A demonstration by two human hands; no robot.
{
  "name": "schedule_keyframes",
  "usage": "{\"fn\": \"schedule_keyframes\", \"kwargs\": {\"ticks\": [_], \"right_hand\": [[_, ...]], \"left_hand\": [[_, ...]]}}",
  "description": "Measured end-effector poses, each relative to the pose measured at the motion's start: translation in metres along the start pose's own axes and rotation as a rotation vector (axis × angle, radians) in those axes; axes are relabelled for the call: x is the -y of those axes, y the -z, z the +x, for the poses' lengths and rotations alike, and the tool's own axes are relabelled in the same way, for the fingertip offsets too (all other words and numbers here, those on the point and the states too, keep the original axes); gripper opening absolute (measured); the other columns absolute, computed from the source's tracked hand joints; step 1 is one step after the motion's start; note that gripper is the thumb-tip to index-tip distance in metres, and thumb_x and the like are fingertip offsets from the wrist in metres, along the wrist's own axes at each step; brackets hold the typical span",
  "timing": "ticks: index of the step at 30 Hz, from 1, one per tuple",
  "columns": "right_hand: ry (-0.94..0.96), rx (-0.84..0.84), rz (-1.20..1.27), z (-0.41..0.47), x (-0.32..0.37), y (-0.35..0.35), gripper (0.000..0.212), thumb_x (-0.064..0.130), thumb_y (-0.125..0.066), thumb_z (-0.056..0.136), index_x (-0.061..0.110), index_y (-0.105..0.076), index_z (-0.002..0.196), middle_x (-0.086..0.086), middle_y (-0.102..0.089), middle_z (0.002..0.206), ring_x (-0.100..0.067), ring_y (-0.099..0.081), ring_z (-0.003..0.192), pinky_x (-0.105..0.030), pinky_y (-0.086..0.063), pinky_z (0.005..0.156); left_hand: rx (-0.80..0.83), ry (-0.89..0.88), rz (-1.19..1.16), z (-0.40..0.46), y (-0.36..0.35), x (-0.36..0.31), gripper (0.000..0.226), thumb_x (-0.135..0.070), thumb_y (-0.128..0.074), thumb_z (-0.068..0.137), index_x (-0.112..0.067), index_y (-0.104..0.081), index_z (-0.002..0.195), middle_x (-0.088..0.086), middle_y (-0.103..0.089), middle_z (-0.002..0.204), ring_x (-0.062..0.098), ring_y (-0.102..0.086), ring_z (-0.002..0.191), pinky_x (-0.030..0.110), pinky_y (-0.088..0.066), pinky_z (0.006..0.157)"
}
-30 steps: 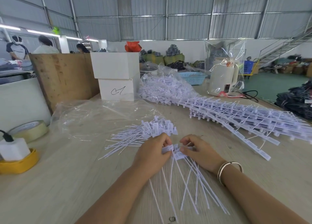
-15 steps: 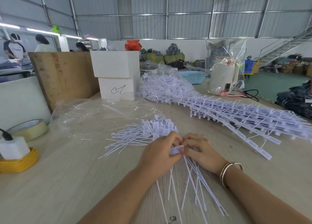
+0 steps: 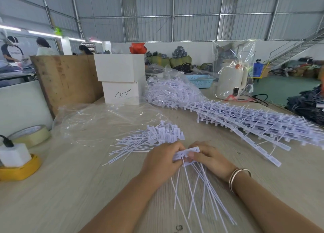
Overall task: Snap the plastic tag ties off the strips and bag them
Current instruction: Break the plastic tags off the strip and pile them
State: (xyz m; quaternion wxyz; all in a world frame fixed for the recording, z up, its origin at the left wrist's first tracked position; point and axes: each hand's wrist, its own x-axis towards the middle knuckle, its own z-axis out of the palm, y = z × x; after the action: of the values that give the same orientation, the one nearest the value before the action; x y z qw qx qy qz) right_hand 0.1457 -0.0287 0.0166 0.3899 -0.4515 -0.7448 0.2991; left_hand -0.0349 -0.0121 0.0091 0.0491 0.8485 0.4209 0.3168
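Hands: left hand [image 3: 162, 160] and right hand [image 3: 209, 158] both pinching tag ties [image 3: 186, 153] | light, springy; grip the flat heads

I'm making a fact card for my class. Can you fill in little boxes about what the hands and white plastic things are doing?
left hand: grips one end of the strip
right hand: grips the other end
strip: white, ties hanging toward the person
loose ties: pile beyond the hands
stacked strips: to the right, ties on
clear bag: flat, to the left
table: pale wood
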Motion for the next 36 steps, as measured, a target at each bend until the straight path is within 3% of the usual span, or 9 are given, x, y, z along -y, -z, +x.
{"fn": "schedule_keyframes", "kwargs": {"ticks": [3,5,7,11,16,21,36], "right_hand": [[-0.005,-0.002,0.015,0.001,0.0,-0.001,0.013,0.021,-0.062,0.088,0.017,-0.068,0.078,-0.005,-0.061,0.082,-0.018,-0.056,0.08,-0.027,-0.042,0.076],[-0.001,-0.006,0.118,0.0,0.002,-0.001,0.011,0.014,-0.061,0.087,0.018,-0.067,0.079,0.009,-0.062,0.075,-0.004,-0.058,0.073,-0.014,-0.041,0.071],[0.0,-0.011,0.15,0.001,0.002,0.0,0.011,0.008,-0.063,0.086,0.017,-0.067,0.081,0.011,-0.064,0.077,0.002,-0.06,0.073,-0.009,-0.042,0.07],[0.001,0.0,0.107,0.001,0.001,0.0,0.009,0.005,-0.063,0.086,0.012,-0.068,0.086,0.003,-0.063,0.083,0.0,-0.059,0.076,-0.01,-0.042,0.073],[0.032,0.014,0.127,0.0,0.001,0.001,0.008,0.003,-0.061,0.086,0.005,-0.068,0.089,0.001,-0.062,0.083,-0.001,-0.059,0.074,-0.011,-0.042,0.073],[0.059,0.031,0.146,-0.001,0.003,0.002,0.009,0.001,-0.059,0.086,0.004,-0.067,0.089,0.001,-0.065,0.081,0.0,-0.06,0.074,-0.012,-0.044,0.072],[0.051,0.042,0.167,-0.002,0.003,0.001,0.013,0.0,-0.057,0.087,0.009,-0.067,0.089,0.004,-0.065,0.08,-0.002,-0.061,0.072,-0.013,-0.046,0.069]], "left_hand": [[-0.067,0.001,0.026,0.001,0.001,-0.002,0.022,-0.031,-0.061,0.082,-0.031,-0.053,0.102,-0.013,-0.064,0.087,0.009,-0.056,0.074,0.024,-0.036,0.056],[-0.097,0.02,0.011,0.001,0.002,-0.002,0.019,-0.033,-0.062,0.083,-0.029,-0.052,0.098,-0.012,-0.064,0.085,0.01,-0.058,0.074,0.026,-0.042,0.057],[-0.071,0.033,-0.017,0.001,0.001,-0.001,0.012,-0.033,-0.063,0.082,-0.028,-0.055,0.089,-0.008,-0.064,0.08,0.012,-0.058,0.07,0.029,-0.045,0.058],[0.026,0.165,-0.311,0.001,-0.001,0.001,0.011,-0.03,-0.071,0.078,-0.028,-0.061,0.081,-0.005,-0.07,0.078,0.014,-0.065,0.072,0.035,-0.052,0.066],[0.081,0.242,-0.613,0.002,0.003,0.002,0.021,-0.025,-0.08,0.072,-0.033,-0.061,0.071,-0.015,-0.072,0.077,0.002,-0.067,0.07,0.011,-0.047,0.059],[0.105,0.248,-0.679,0.003,0.005,0.005,0.026,-0.024,-0.081,0.071,-0.043,-0.063,0.067,-0.012,-0.073,0.078,0.003,-0.068,0.072,0.011,-0.047,0.061],[0.158,0.244,-0.763,0.005,0.004,0.007,0.016,-0.014,-0.074,0.079,-0.022,-0.061,0.076,-0.004,-0.073,0.075,0.009,-0.067,0.064,0.017,-0.05,0.06]]}}
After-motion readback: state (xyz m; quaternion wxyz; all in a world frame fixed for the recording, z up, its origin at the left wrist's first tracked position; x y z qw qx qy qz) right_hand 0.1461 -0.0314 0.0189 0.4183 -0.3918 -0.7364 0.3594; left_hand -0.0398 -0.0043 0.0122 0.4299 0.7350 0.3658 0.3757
